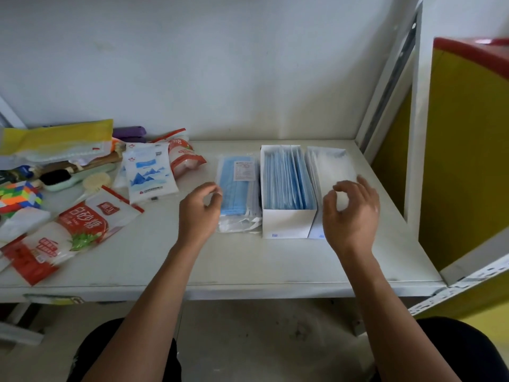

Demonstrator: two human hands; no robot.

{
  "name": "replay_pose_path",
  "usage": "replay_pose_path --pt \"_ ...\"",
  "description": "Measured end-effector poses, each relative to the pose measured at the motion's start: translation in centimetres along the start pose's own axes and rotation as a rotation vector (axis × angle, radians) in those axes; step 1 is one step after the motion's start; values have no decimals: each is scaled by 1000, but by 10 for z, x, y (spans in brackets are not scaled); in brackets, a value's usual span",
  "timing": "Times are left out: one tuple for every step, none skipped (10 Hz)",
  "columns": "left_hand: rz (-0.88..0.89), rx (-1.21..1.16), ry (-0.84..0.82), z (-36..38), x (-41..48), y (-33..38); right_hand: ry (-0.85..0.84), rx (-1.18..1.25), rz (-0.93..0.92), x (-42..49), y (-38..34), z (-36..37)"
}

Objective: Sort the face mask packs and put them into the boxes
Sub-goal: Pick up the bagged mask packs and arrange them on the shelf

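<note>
White-painted shelving against a pale wall serves as the sorting bench (248, 266), with a seated person's bare forearms reaching in from below. Between the hands stands an open white box (287, 221) packed upright with blue face mask packs (286, 180). Behind the right hand (351, 213) stands a second white box (330, 164) holding white packs; the hand hovers over its near end, fingers curled and loosely parted, gripping nothing. Just beyond the left hand (199, 209), a loose stack of packs (238, 188) lies flat on the shelf, a blue one on top and white ones showing beneath. That hand too is empty, thumb and fingers half-curled at the stack's near-left edge; whether it touches the wrapper cannot be told.

By the look of it, sorting is well along, with only the loose stack left to box. The next move likely calls for pinching the slippery top blue pack by its edge, standing it upright and sliding it into the tight blue box, then sending the white ones to the box under the right hand.

A printed label (243, 170) on the top pack is too small to read. Off to the left hand's side, red-and-white sugar bags (91, 221) bear the characters 白砂糖; a white bag with a blue mountain print (148, 175) carries illegible text.
</note>
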State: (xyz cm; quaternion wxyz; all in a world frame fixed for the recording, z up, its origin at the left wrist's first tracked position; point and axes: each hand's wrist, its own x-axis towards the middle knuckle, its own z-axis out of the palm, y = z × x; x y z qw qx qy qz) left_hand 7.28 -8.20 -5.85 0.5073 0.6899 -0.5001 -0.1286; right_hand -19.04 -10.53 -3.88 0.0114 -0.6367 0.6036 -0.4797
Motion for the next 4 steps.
replay_pose_path --pt "138 65 -1 7 -14 8 -137 55 -141 6 -18 3" --pt "206 128 -24 13 -23 16 -247 43 -146 10 -30 7" --pt "304 172 -62 15 -28 23 -310 47 -136 11 -32 10" --pt "374 228 -96 16 -30 25 -344 62 -119 13 -31 7"
